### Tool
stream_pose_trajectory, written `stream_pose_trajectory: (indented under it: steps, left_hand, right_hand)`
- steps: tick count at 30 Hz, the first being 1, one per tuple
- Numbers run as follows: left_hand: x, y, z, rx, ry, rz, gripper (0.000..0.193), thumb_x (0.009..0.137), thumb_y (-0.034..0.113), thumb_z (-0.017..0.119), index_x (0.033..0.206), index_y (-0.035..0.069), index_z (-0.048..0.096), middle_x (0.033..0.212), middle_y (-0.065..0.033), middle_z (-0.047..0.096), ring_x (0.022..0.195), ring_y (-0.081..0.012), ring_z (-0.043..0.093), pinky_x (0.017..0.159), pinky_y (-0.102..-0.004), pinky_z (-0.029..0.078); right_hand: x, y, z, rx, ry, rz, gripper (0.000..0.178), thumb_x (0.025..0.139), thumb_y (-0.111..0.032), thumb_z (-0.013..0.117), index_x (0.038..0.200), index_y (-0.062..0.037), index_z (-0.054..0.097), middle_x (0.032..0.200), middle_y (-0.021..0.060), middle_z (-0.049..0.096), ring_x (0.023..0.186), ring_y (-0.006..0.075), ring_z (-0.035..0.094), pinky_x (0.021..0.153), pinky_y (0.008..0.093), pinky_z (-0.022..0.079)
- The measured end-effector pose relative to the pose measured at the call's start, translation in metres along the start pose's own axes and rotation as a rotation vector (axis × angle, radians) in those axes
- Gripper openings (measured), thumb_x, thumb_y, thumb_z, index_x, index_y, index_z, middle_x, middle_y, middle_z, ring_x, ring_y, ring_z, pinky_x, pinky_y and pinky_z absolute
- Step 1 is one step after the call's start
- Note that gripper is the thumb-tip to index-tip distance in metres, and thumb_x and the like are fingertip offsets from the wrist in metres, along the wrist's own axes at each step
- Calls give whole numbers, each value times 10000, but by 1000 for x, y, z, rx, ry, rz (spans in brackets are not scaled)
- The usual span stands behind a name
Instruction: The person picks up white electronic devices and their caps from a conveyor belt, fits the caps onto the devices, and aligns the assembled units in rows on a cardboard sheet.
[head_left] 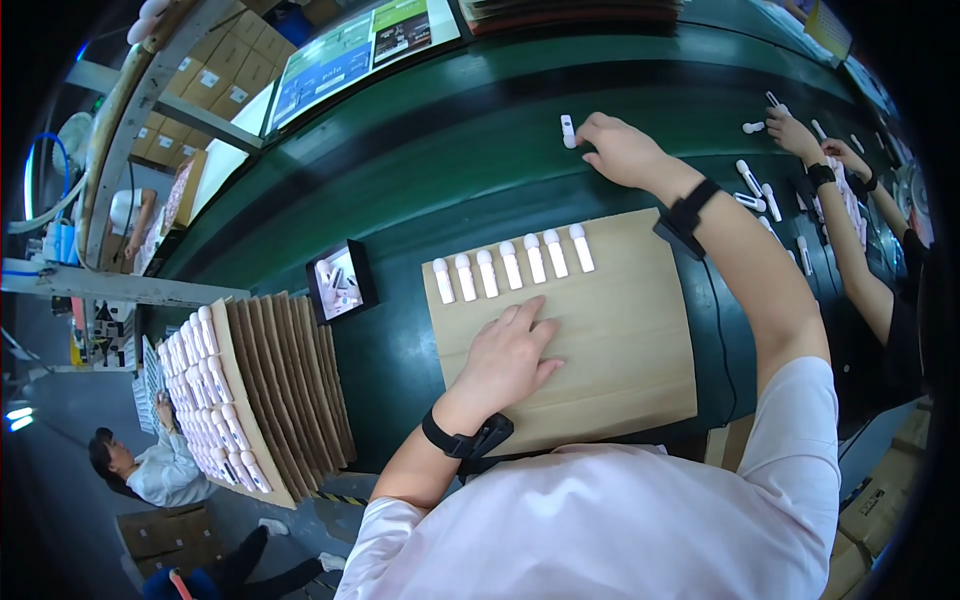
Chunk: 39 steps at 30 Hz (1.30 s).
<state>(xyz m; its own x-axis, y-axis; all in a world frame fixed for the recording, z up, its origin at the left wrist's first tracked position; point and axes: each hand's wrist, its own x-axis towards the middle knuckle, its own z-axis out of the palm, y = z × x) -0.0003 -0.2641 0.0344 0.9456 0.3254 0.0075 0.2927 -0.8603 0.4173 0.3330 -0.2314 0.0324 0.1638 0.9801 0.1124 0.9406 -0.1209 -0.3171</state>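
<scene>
White capped tube (568, 131), small, lying flat

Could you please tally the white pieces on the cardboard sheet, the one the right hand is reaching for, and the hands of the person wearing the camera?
White pieces in a row on the cardboard sheet: 7
White piece on the belt by the right hand: 1
Hands, counting the left hand: 2
Total: 10
</scene>
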Motion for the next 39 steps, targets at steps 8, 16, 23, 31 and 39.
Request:
stream_pose_trajectory:
  steps: [8, 16, 23, 31, 39]
  left_hand:
    - [0, 7, 0, 25, 18, 2, 424, 779, 243, 776, 1142, 64, 648, 1364, -177, 534, 1153, -337, 566, 959, -428, 485]
    - [-3, 4, -25, -115, 117, -4, 333, 822, 194, 747, 1109, 50, 658, 1243, -148, 633, 1093, -334, 616, 956, -421, 481]
    - [-12, 2, -58, -391, 328, 29, 299, 821, 94, 741, 1096, 19, 652, 1170, -167, 654, 1052, -347, 638, 888, -405, 517]
    - [-11, 30, -64, -552, 359, 109, 338, 801, 27, 749, 1124, 8, 651, 1098, -159, 673, 1006, -320, 653, 862, -374, 523]
    - [-19, 29, -56, -579, 344, 64, 307, 809, 35, 755, 1101, 3, 668, 1015, -133, 701, 927, -273, 677, 830, -344, 526]
  right_hand:
    - [55, 13, 36, -201, 82, -40, 255, 893, -103, 629, 1146, -78, 643, 1270, 125, 561, 1188, 323, 542, 988, 391, 468]
    - [24, -16, 12, -37, 2, 0, 155, 854, -163, 692, 987, -92, 658, 1045, 128, 675, 1002, 328, 631, 853, 417, 507]
    - [-101, -86, -33, 534, 158, -168, 165, 816, -140, 755, 927, -57, 665, 859, 101, 665, 821, 295, 637, 721, 379, 490]
    - [-178, -144, -47, 795, 137, -96, 182, 776, -57, 775, 930, -55, 679, 862, 69, 659, 805, 229, 612, 731, 330, 464]
    - [-182, -158, -23, 779, 306, -163, 224, 748, -60, 799, 939, -60, 681, 867, 59, 650, 804, 236, 595, 723, 341, 455]
